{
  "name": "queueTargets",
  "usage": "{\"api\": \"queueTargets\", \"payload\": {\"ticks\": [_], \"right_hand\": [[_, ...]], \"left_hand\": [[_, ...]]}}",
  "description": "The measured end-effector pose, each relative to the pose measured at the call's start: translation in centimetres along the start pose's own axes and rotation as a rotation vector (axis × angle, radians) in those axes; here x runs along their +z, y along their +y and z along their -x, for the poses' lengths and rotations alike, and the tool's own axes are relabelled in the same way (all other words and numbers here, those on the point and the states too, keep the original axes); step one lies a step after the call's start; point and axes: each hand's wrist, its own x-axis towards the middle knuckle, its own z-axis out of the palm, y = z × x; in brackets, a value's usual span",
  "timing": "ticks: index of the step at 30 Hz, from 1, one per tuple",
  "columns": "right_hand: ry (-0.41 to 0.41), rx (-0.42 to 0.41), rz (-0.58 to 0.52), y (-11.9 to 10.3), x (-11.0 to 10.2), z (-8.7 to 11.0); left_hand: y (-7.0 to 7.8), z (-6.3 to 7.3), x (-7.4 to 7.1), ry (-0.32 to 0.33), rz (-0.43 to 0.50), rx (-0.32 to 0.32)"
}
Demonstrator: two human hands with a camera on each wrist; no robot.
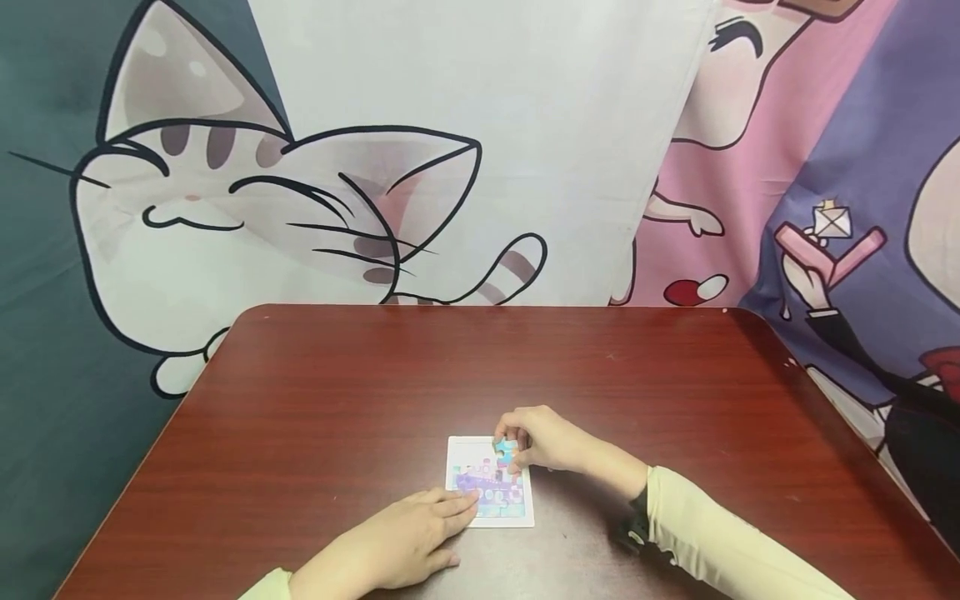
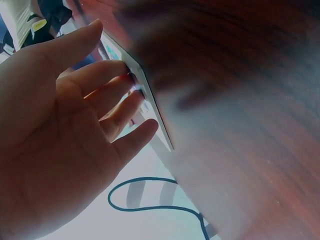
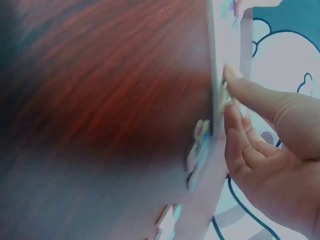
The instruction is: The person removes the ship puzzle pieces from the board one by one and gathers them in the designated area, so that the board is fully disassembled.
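A small jigsaw puzzle in a white-framed tray (image 1: pixel 462 450) lies near the table's front edge, its lower part filled with purple, pink and blue pieces. At the tray's upper right, my right hand (image 1: pixel 551 439) pinches a blue puzzle piece (image 1: pixel 504 451) between thumb and fingers; in the right wrist view the fingers mostly cover it. My left hand (image 1: pixel 412 537) rests its extended fingers on the lower left of the tray. From the left wrist, those fingers (image 2: pixel 122 112) reach over the tray's edge (image 2: pixel 155 107), the palm bare.
Loose puzzle pieces (image 3: pixel 199 155) lie on the wooden table (image 1: pixel 360 375) beside the tray in the right wrist view. Another loose piece (image 3: pixel 168 222) sits farther off. A cartoon-printed cloth (image 1: pixel 487 100) hangs behind the table.
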Motion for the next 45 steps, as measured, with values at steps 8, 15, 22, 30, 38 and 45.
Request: {"api": "queueTargets", "payload": {"ticks": [8, 15, 22, 30, 38, 45], "right_hand": [[-0.02, -0.035, 0.0, -0.4, -0.4, 0.4], [-0.02, -0.028, -0.052, -0.2, -0.1, 1.0], [0.01, -0.005, -0.111, 0.0, -0.5, 1.5], [0.068, -0.045, -0.142, 1.1, -1.3, 3.2], [0.098, 0.004, -0.111, 1.9, -1.9, 5.2], [0.109, -0.007, -0.08, 2.1, -1.9, 6.8]], "left_hand": [[0.4, -0.3, 0.2, -0.006, 0.006, -0.021], [0.5, -0.4, 0.3, -0.009, 0.013, -0.024], [0.4, -0.5, 0.5, 0.008, 0.004, -0.007], [0.4, -0.6, 0.5, 0.013, 0.008, 0.003], [0.0, -0.5, 0.0, 0.004, 0.057, -0.007], [-0.4, 0.0, -0.2, -0.02, 0.089, -0.02]]}}
